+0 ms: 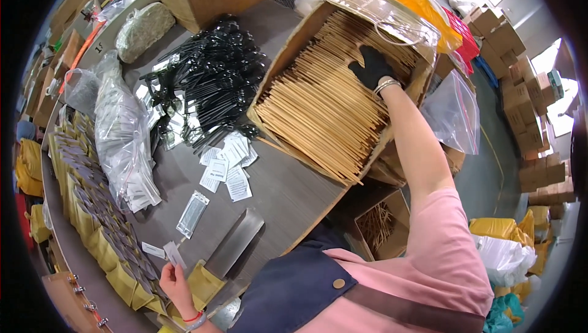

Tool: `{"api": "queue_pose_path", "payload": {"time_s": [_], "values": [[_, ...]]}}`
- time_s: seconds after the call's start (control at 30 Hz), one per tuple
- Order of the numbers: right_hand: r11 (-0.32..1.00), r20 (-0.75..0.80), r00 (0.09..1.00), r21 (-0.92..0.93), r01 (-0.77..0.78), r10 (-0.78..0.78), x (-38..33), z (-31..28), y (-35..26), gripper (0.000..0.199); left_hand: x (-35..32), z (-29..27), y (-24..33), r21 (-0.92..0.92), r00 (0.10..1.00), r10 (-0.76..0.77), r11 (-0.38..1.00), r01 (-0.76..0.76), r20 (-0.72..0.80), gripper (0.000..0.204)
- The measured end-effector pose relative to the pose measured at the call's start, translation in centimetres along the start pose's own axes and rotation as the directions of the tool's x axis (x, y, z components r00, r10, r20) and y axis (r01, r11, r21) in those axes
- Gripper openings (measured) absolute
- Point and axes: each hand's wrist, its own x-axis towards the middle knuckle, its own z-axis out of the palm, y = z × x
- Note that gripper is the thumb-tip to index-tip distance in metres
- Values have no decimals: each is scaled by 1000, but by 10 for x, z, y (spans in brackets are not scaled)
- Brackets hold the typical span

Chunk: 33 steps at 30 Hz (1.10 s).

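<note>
In the head view, the person's left hand [176, 287], bare with a red band at the wrist, pinches a small white rectangular paper slip [174, 254] between thumb and fingers. The slip is held at its lower end, above the near left part of the dark grey tabletop [285, 195]; such a hold probably serves to leave most of its face uncovered. The right hand [371, 68], in a black fabric glove, reaches to the far side of an open brown cardboard box [313, 30] and lies on long pale wooden sticks [324, 112]. Its digits are spread apart, but whether they close on any stick cannot be told. The sticks lie side by side, an arrangement that likely eases picking; the glove presumably guards against splinters. Left of the box is a heap of thin black plastic-wrapped items [214, 69], with loose white printed packets [229, 164] just before it, apparently kept within reach of either arm. A clear plastic bag of white packets [122, 131] lies beyond the slip, and a row of yellow and grey pouches [92, 210] lines the left edge, seemingly overlapped to save space. A grey, smooth, open trough [236, 241] lies near the body; its purpose is not evident.
</note>
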Motion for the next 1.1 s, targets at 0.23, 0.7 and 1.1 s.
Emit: {"api": "queue_pose_path", "payload": {"time_s": [0.23, 0.7, 1.1], "values": [[994, 189, 982, -99, 34, -15, -54, 14, -68, 75, -6, 8, -5, -6, 998, -68, 998, 68, 7, 13], [979, 112, 991, -178, 95, -76, -131, 17, -119, 81, 9, 17, 16, 21, 998, 9, 1000, -10, 67, 13], [939, -322, 923, 331, -98, 210, -137, -57, -83, 16, -1, 11, 20, 39, 999, 7, 999, -9, 44, 13]]}}
